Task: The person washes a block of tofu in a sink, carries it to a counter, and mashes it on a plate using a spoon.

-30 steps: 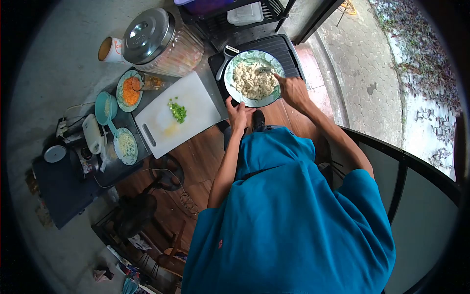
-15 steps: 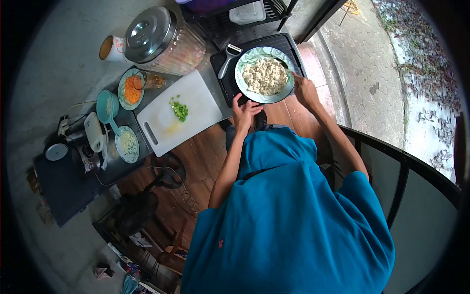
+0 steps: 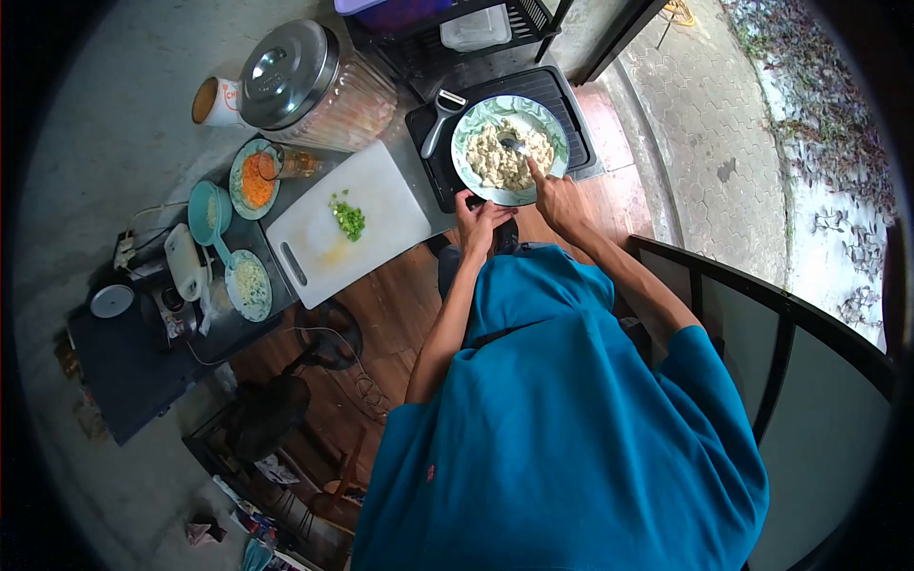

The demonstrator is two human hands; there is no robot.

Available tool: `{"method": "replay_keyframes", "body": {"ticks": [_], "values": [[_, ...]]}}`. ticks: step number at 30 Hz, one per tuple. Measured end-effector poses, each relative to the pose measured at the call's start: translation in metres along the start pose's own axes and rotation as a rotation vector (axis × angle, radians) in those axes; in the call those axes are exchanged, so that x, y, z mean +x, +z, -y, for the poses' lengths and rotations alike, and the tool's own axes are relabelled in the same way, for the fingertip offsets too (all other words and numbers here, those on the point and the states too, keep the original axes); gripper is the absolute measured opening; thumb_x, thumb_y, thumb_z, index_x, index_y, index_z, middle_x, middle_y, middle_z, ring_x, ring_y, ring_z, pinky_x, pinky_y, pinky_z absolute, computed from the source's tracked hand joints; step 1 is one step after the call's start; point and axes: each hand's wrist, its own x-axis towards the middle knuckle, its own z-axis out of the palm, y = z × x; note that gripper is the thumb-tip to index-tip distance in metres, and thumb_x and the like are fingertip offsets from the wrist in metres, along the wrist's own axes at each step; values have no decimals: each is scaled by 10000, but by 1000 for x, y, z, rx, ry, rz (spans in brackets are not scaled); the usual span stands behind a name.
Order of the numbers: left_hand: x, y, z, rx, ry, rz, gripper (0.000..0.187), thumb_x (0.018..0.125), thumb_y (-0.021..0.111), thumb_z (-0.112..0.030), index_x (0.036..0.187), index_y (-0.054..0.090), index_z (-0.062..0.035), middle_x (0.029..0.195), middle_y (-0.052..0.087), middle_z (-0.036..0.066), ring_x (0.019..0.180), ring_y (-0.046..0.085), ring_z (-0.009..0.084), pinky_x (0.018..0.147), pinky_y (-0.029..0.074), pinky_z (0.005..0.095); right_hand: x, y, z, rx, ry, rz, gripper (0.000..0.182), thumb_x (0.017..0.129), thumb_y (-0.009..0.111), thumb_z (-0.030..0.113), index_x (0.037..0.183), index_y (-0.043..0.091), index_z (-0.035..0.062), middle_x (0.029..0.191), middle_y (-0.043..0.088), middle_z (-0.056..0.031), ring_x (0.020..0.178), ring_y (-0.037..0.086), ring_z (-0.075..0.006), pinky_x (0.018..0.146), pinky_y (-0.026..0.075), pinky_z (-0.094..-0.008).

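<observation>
Bowl: one patterned bowl (image 3: 559, 143) of pale crumbled food (image 3: 490, 167) sits over the near edge of a black griddle plate (image 3: 564, 103), at the surface's (image 3: 407, 157) right end, probably to keep it close to the body.
Right grip: the right hand (image 3: 564, 202) is closed round the handle of one spoon (image 3: 515, 146), index finger stretched along it, seemingly for control; the spoon's head is in the food.
Left grip: the left hand (image 3: 479, 224) is half open at the bowl's near rim, likely steadying it; whether it pinches the rim cannot be told.
Griddle's left edge: one peeler (image 3: 443, 119), just beside the bowl.
Cutting board: one white board (image 3: 376, 190), its near corner jutting past the surface's near edge; one heap of chopped greens (image 3: 348, 220) lies on it, perhaps left together for easy lifting.
Surface's left part: two patterned dishes, one with orange shreds (image 3: 256, 183), one with white bits (image 3: 250, 285); one teal strainer (image 3: 198, 211) between them.
Surface's far edge: one lidded jar (image 3: 343, 100).
</observation>
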Motion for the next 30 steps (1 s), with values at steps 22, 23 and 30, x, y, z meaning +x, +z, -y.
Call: {"method": "replay_keyframes", "body": {"ticks": [22,23,30], "values": [[11,1,-1,50,-28,-6,314,936,382,-30,1196,207,-16,1092,508,308,948,606,378,833,531,414,-23,-9,4,-59,-74,-44,611,746,446,-6,1350,356,10,703,602,-185,603,594,-324,599,467,-434],[11,1,-2,44,-17,3,314,936,383,-29,1195,207,-17,1096,507,312,958,602,379,835,530,418,-20,-6,3,-60,-76,-34,614,745,441,-7,1352,350,6,706,604,-188,611,593,-330,598,464,-438],[12,3,-6,52,-27,-15,302,924,380,0,1172,209,-19,1088,504,317,943,606,383,845,527,427,-4,-37,-7,275,-3,-39,454,843,442,40,1295,459,77,623,537,-263,523,573,-368,511,440,-463]]}}
